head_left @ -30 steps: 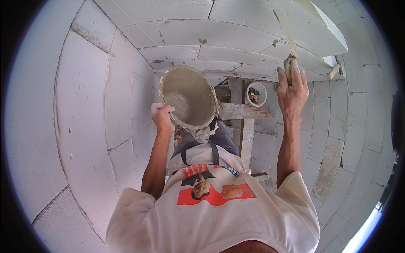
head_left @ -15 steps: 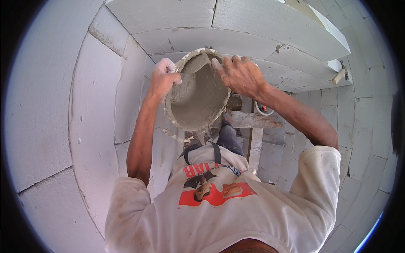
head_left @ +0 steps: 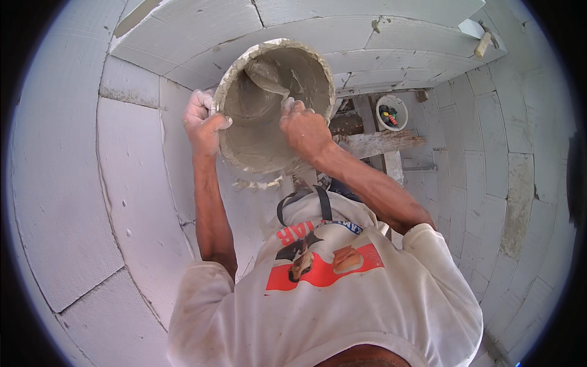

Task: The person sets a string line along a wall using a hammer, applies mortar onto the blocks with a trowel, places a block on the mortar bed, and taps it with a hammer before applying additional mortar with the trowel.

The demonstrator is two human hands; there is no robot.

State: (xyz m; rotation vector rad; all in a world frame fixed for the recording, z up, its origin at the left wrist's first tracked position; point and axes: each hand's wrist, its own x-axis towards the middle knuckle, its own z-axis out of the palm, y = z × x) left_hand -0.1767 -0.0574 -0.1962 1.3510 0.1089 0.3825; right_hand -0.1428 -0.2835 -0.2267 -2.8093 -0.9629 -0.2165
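Observation:
A round bucket [head_left: 246,56], its rim crusted with mortar, is tipped so its mouth faces me. My left hand [head_left: 204,121] is closed on the left side of the rim, thumb over the edge. Wet grey mortar [head_left: 255,142] coats the inside. In the bucket's mouth, my right hand [head_left: 306,128] is closed around the handle of a trowel [head_left: 265,77]. The trowel's mortar-covered blade points up and left toward the inner wall. Most of the handle is hidden by my fingers.
White block walls [head_left: 67,202] stand close on the left and ahead. A hammer [head_left: 483,44] lies on a block ledge at the upper right. Below are wooden planks [head_left: 382,143] and a white bucket [head_left: 400,105] with small dark, red and green items inside.
My right hand has moved from the bucket's upper right rim down into its mouth, and the trowel blade now shows more fully. The bucket sits further up and left in view.

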